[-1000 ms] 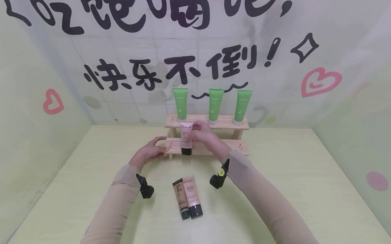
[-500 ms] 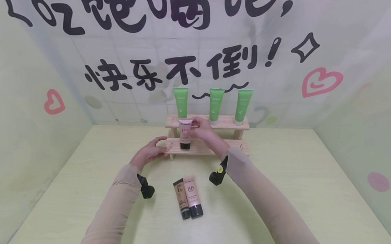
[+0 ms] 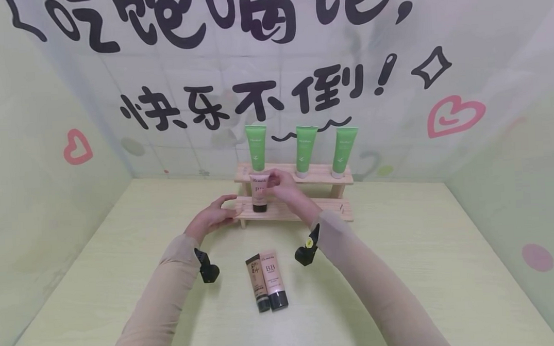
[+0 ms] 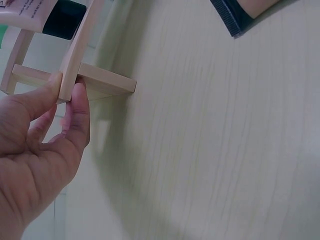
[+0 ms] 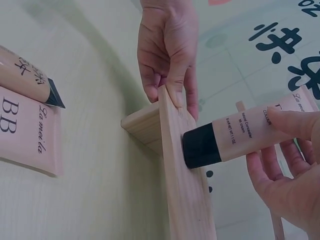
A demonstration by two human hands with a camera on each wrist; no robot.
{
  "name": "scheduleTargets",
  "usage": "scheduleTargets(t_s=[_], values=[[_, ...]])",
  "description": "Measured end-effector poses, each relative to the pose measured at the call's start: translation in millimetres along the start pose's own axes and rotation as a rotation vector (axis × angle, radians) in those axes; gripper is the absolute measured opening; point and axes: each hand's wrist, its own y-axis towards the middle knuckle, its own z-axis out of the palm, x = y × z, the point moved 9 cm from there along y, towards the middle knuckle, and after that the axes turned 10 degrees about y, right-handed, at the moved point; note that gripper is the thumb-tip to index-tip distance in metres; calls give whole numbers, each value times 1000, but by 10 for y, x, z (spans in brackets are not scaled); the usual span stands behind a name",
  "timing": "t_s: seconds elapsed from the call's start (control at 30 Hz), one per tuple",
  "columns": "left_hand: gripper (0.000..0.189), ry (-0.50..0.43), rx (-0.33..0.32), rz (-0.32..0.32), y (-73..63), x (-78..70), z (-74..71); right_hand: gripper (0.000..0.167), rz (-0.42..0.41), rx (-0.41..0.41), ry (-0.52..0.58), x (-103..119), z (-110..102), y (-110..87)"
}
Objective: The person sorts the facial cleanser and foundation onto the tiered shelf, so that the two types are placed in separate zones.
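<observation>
My right hand (image 3: 284, 188) grips a pink BB cream tube (image 5: 240, 130) by its upper part, black cap down. The cap meets the lower step of a two-tier wooden display stand (image 3: 297, 211), near its left end. With thumb and fingers, my left hand (image 4: 45, 135) pinches the left end of that lower step. In the right wrist view the left hand (image 5: 170, 55) shows at the board's end. Behind the held tube, a green tube (image 3: 256, 148) stands on the upper step.
Two more green tubes, one in the middle (image 3: 306, 151) and one at the right (image 3: 344, 152), stand on the upper step. A brown tube (image 3: 257, 282) and another pink BB cream tube (image 3: 273, 280) lie side by side on the table. A printed wall (image 3: 201, 145) rises behind the stand.
My right hand has brought the pink BB cream tube slightly left and back, its cap now down at the lower step. The left hand keeps its hold on the stand.
</observation>
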Motion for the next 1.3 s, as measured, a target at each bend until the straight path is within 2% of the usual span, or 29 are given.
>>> scheduleTargets(t_s=[0.47, 1.3], values=[[63, 11, -5, -6, 10, 25, -5, 45, -55, 72, -63, -52, 80, -15], [65, -11, 9, 22, 2, 9, -1, 53, -49, 105, -77, -105, 81, -32]])
